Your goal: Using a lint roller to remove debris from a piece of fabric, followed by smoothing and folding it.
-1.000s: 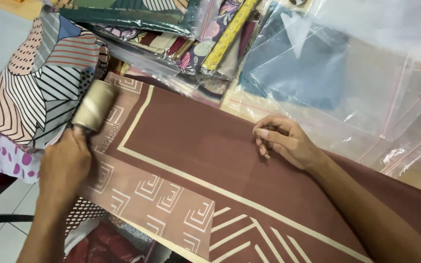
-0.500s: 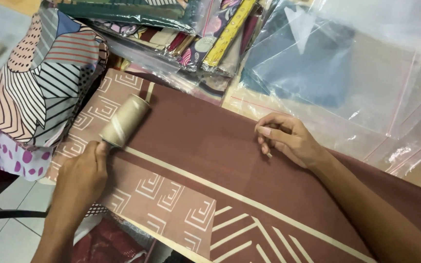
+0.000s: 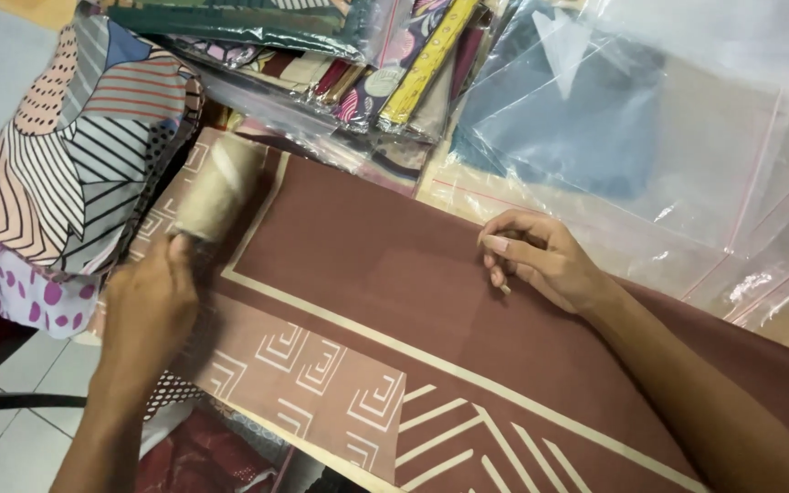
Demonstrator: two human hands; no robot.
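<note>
**Lint roller worked along the patterned border of a brown scarf**

A lint roller (image 3: 216, 190) is gripped by its handle in the left hand (image 3: 148, 306), the fingers closed around it, at the left of the frame. Its beige drum lies on the pale geometric border of the brown scarf (image 3: 385, 292), which is spread flat across the middle of the frame. The right hand (image 3: 541, 265) is pressed on the cloth at centre right, fingers curled together, nothing held between them.

The step is judged best done with the cloth kept taut under the right hand, so that it is not dragged or bunched by the sticky drum. Light, even pressure and straight, overlapping strokes are advised. Clear zip bags (image 3: 687, 155) and bagged folded scarves (image 3: 349, 64) lie along the upper edge, and a striped fabric stack (image 3: 75, 173) at upper left, just beside the roller.
</note>
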